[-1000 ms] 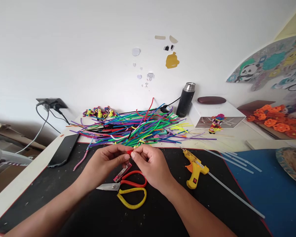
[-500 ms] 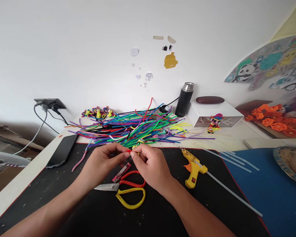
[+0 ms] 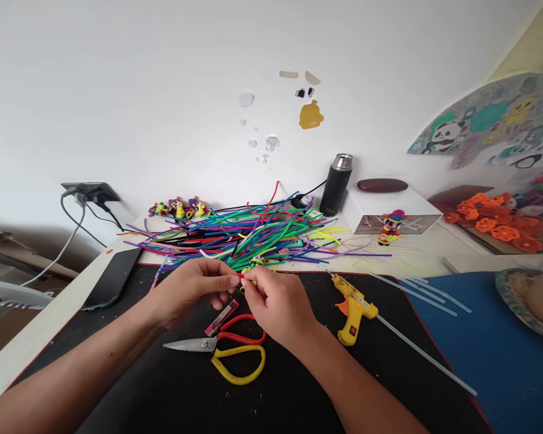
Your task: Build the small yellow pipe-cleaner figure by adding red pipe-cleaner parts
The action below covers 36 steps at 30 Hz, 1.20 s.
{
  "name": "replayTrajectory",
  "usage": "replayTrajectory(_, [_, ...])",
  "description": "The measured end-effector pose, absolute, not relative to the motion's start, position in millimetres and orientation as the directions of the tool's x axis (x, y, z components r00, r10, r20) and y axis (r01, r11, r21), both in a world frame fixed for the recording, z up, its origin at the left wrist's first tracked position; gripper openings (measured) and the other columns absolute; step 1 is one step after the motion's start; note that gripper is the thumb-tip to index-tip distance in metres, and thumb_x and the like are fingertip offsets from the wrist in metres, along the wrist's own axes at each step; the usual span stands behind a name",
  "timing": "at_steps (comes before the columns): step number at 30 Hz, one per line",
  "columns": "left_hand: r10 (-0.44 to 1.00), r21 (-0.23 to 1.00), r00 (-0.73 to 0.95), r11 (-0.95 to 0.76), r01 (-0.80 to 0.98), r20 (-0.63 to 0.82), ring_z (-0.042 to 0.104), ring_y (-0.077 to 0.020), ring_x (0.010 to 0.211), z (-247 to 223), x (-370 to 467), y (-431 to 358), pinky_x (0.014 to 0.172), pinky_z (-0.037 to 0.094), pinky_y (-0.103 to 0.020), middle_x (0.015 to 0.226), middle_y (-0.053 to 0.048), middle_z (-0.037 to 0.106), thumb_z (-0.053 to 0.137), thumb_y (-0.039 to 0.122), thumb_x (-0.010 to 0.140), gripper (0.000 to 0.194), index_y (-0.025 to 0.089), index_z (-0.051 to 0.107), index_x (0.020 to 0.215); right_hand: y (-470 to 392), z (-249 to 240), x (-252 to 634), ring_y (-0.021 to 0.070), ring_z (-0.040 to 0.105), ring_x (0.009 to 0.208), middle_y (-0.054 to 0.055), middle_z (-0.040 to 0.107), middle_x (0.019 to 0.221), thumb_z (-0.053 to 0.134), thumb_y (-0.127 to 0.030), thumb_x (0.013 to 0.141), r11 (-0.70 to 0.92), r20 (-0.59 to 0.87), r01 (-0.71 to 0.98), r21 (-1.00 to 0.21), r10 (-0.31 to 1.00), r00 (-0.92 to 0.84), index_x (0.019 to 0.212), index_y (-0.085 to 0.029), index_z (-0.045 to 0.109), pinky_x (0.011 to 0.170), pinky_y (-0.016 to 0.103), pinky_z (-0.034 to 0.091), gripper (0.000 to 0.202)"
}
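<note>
Between the fingertips of my left hand (image 3: 199,288) and my right hand (image 3: 278,304) is a short red pipe cleaner piece (image 3: 241,276), mostly hidden by the fingers. Both hands pinch it, one from each side, above the black mat. Just behind my right fingers a small figure with yellow parts (image 3: 256,262) is partly covered. Below the hands lie scissors (image 3: 239,364) with one red and one yellow handle, blades pointing left. A small pink-and-black packet (image 3: 221,318) rests against the scissors' upper side.
A yellow glue gun (image 3: 355,310) with a long glue stick lies right of my hands. Behind spreads a heap of coloured pipe cleaners (image 3: 253,232). A phone (image 3: 111,278) is at left. A black flask (image 3: 337,185), a white box (image 3: 398,206) and a finished figure (image 3: 393,228) stand at back right.
My left hand has shifted slightly, its wrist and forearm higher, and more of the scissors' blade shows. The red piece stays pinched between both hands. The camera view has moved a little.
</note>
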<state>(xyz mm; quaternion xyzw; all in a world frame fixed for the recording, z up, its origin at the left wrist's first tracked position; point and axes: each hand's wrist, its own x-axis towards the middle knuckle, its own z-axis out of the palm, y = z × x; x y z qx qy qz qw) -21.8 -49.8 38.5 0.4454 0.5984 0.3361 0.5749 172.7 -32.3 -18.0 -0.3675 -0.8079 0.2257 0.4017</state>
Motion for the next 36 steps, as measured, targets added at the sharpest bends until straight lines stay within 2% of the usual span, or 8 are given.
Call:
replayTrajectory(7, [0.854, 0.858, 0.124, 0.513, -0.034, -0.506, 0.057, -0.0083, 0.053, 31, -26, -40, 0.045, 0.045, -0.015, 0.067, -0.002, 0.067, 0.100, 0.043, 0.058, 0.040, 0.012, 0.077, 0.070, -31, -17, 173, 0.0177, 0.068, 0.062, 0.005, 0.075, 0.072, 0.051, -0.023, 0.105, 0.707, 0.533, 0.509, -0.491, 0.706, -0.466, 0.084, -0.020, 0.065, 0.060, 0.032, 0.028, 0.025])
replayTrajectory(14, [0.841, 0.852, 0.147, 0.522, 0.034, -0.521, 0.054, -0.0075, 0.051, 31, -21, -29, 0.042, 0.041, -0.014, 0.061, -0.001, 0.064, 0.099, 0.042, 0.062, 0.039, 0.011, 0.076, 0.068, -26, -22, 174, 0.0172, 0.068, 0.059, 0.004, 0.074, 0.069, 0.055, -0.021, 0.103, 0.707, 0.547, 0.595, -0.382, 0.692, -0.471, 0.082, -0.018, 0.063, 0.058, 0.033, 0.024, 0.023])
replayTrajectory(19, [0.789, 0.803, 0.169, 0.595, 0.028, -0.590, 0.054, -0.0065, 0.051, 35, -20, -24, 0.043, 0.040, -0.013, 0.063, -0.001, 0.065, 0.100, 0.036, 0.056, 0.037, 0.011, 0.076, 0.069, -27, -24, 174, 0.0166, 0.067, 0.058, 0.002, 0.072, 0.068, 0.055, -0.021, 0.104, 0.715, 0.581, 0.614, -0.334, 0.669, -0.463, 0.083, -0.018, 0.064, 0.057, 0.033, 0.024, 0.023])
replayTrajectory(22, [0.812, 0.828, 0.175, 0.559, 0.043, -0.557, 0.049, -0.0060, 0.048, 32, -17, -22, 0.040, 0.036, -0.014, 0.057, 0.000, 0.061, 0.099, 0.038, 0.054, 0.039, 0.011, 0.073, 0.065, -25, -24, 175, 0.0170, 0.066, 0.058, 0.002, 0.072, 0.068, 0.054, -0.021, 0.104, 0.711, 0.584, 0.620, -0.331, 0.671, -0.456, 0.084, -0.018, 0.065, 0.056, 0.033, 0.024, 0.023])
replayTrajectory(25, [0.863, 0.874, 0.144, 0.482, 0.056, -0.485, 0.049, -0.0071, 0.047, 26, -11, -19, 0.039, 0.034, -0.016, 0.056, 0.001, 0.060, 0.098, 0.045, 0.052, 0.044, 0.013, 0.068, 0.062, -22, -25, 176, 0.0163, 0.063, 0.056, 0.002, 0.071, 0.066, 0.056, -0.020, 0.102, 0.665, 0.554, 0.622, -0.414, 0.726, -0.407, 0.084, -0.017, 0.066, 0.056, 0.032, 0.025, 0.020])
replayTrajectory(29, [0.901, 0.911, 0.148, 0.389, 0.137, -0.408, 0.053, -0.0101, 0.048, 22, -2, -9, 0.043, 0.040, -0.019, 0.056, 0.000, 0.061, 0.092, 0.053, 0.058, 0.046, 0.015, 0.067, 0.064, -14, -25, 179, 0.0128, 0.052, 0.050, -0.003, 0.061, 0.058, 0.061, -0.021, 0.097, 0.528, 0.456, 0.534, -0.660, 0.847, -0.274, 0.081, -0.020, 0.068, 0.054, 0.027, 0.029, 0.017])
replayTrajectory(32, [0.934, 0.930, 0.165, 0.271, 0.247, -0.316, 0.056, -0.0128, 0.050, 23, 2, -2, 0.048, 0.046, -0.023, 0.058, 0.000, 0.064, 0.089, 0.055, 0.062, 0.044, 0.016, 0.069, 0.068, -9, -23, 182, 0.0115, 0.044, 0.048, -0.006, 0.052, 0.054, 0.061, -0.024, 0.095, 0.433, 0.378, 0.444, -0.784, 0.902, -0.210, 0.078, -0.020, 0.068, 0.052, 0.026, 0.028, 0.018])
replayTrajectory(36, [0.981, 0.893, 0.163, 0.023, 0.450, -0.108, 0.062, -0.0164, 0.055, 25, 4, -4, 0.054, 0.048, -0.026, 0.064, -0.001, 0.069, 0.074, 0.053, 0.081, 0.036, 0.018, 0.074, 0.078, -4, -20, 185, 0.0113, 0.043, 0.050, -0.006, 0.048, 0.056, 0.059, -0.030, 0.095, 0.343, 0.300, 0.332, -0.879, 0.938, -0.173, 0.079, -0.019, 0.068, 0.051, 0.024, 0.029, 0.022])
